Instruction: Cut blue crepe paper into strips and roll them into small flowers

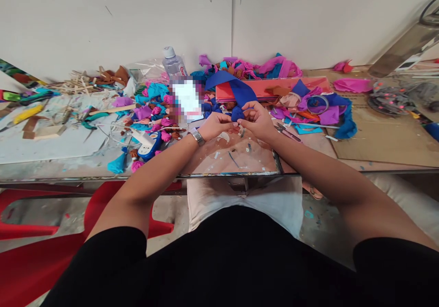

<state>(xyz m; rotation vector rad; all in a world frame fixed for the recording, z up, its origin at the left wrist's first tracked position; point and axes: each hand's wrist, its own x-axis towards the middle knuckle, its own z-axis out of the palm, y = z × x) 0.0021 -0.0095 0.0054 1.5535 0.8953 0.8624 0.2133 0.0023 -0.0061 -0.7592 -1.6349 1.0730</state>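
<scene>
Amid fabric scraps (151, 112) — bottle (172, 62) behind — left hand (215, 125) and right hand (258, 120) pinch blue ribbon (237, 113).

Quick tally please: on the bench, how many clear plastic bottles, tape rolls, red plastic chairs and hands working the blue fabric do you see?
Clear plastic bottle with white cap: 1
Tape rolls: 2 (the second, paler one sits left of it)
Red plastic chair: 1, below the bench
Hands on the dark blue fabric strip: 2, left hand and right hand
Total: 6
</scene>
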